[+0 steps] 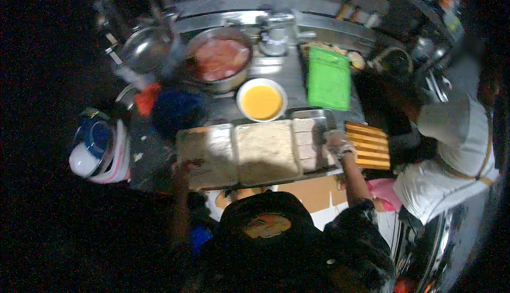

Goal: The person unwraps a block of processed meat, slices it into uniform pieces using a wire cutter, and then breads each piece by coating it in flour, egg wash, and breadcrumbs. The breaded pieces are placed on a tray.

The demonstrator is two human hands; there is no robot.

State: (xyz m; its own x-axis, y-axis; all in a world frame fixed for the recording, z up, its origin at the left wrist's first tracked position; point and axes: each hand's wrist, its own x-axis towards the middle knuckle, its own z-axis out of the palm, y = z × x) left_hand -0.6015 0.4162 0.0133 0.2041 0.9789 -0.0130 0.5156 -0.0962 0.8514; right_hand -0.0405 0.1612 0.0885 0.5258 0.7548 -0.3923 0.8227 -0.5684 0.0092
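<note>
My right hand (340, 142), in a thin clear glove, reaches over the right end of a metal tray of pale flat pieces (306, 145); what its fingers touch is blurred. My left hand (185, 168) lies in shadow at the left edge of a bare-looking metal tray (209, 155), its fingers over the rim. Between these trays stands a metal tray of off-white crumbs or flour (267, 151). Just behind it is a white bowl of yellow liquid (261, 100). A large round pot (219, 55) farther back holds reddish, meat-like pieces.
A green cutting board (329, 78) lies behind the trays at right, and a striped wooden board (367, 146) beside my right hand. A co-worker in white (442, 165) stands close at right. A white container (105, 153) and an orange-red thing (148, 98) are at left.
</note>
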